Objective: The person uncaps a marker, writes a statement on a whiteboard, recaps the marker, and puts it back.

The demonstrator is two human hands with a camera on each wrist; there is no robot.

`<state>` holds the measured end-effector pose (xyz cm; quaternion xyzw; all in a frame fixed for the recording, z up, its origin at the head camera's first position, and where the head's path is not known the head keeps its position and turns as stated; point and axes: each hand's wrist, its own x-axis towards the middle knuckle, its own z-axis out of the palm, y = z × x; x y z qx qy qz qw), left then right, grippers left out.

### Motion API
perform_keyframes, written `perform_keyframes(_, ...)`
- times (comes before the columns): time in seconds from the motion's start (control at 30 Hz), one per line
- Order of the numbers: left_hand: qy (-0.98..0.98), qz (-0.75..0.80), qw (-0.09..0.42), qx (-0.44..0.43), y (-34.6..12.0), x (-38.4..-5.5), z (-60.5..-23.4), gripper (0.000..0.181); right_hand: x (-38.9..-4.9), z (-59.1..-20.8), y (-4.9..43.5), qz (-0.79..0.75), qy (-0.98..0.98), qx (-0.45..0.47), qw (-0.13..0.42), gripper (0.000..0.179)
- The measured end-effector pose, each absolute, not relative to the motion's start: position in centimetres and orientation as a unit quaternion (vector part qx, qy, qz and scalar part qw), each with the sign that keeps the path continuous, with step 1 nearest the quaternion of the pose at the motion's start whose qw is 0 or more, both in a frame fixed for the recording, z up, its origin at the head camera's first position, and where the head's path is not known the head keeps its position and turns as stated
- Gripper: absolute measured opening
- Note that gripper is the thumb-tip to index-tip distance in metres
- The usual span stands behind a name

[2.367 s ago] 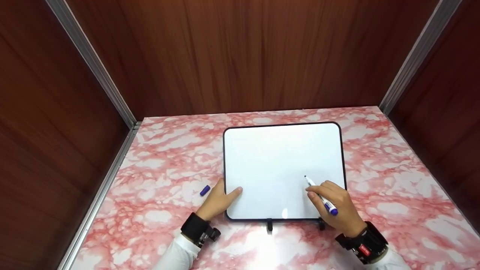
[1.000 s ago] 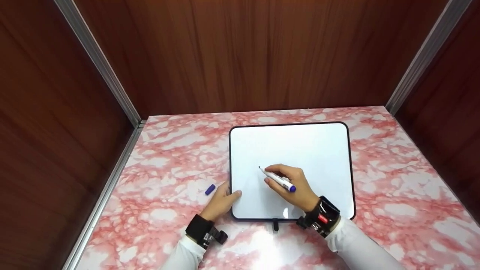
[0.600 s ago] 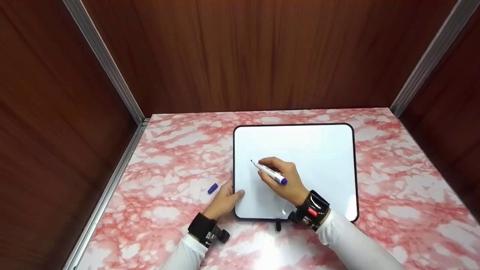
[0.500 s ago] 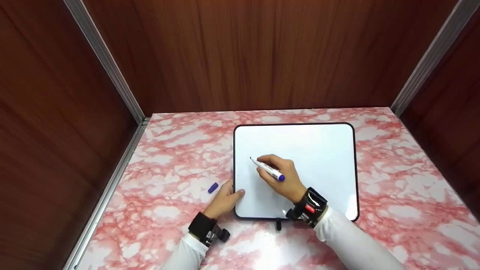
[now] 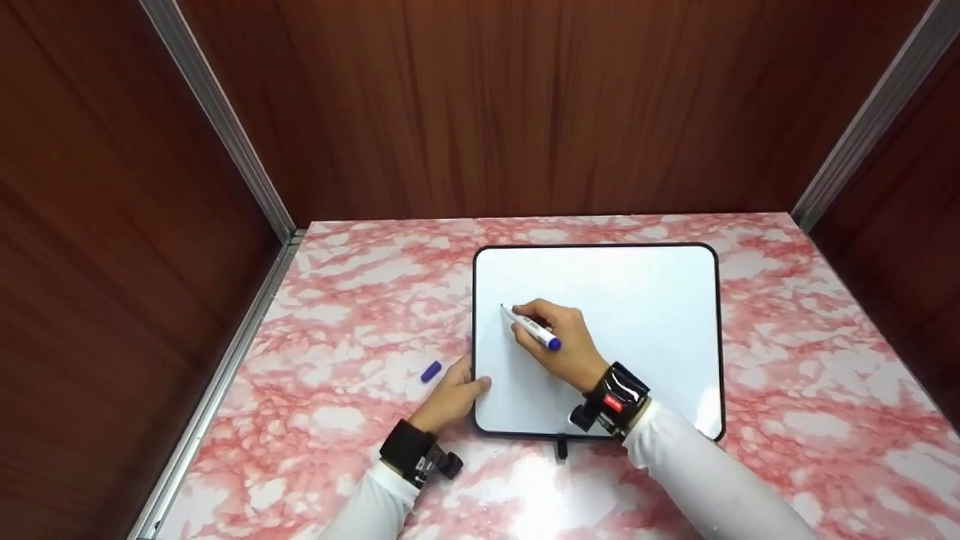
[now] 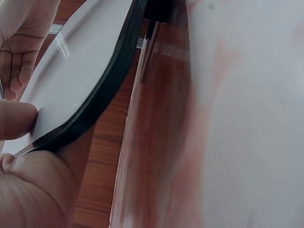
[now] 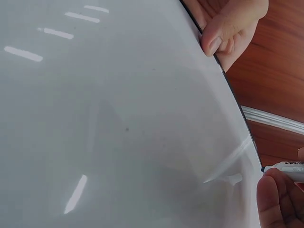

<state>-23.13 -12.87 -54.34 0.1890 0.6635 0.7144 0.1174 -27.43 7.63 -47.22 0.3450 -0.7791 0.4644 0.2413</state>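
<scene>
A white dry-erase marker with a blue end is pinched between the thumb and fingers of my right hand. Its dark, uncapped tip points at the left part of a black-framed whiteboard; I cannot tell whether it touches. My left hand grips the board's left edge, thumb on the white face and the other fingers behind, largely hidden. The left wrist view shows the board tilted up off the table. In the right wrist view the marker enters at the right edge. No writing is discernible.
A blue marker cap lies left of the board, near my left hand. A black stand foot juts from the board's lower edge. The red-and-white marbled table is bounded by brown wood-grain panels with metal corner strips.
My right hand has carried the marker from the board's lower right to its left side, then slightly upward. The left hand keeps its grip. The head view has shifted a little.
</scene>
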Motion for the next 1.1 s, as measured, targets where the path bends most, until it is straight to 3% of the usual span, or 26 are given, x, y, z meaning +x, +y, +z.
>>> perform_keyframes(1.1, 0.657, 0.720, 0.110, 0.193, -12.93, -23.17, -54.65, 0.047, -28.15, -46.92, 7.07, 0.454, -0.794, 0.335, 0.225, 0.011)
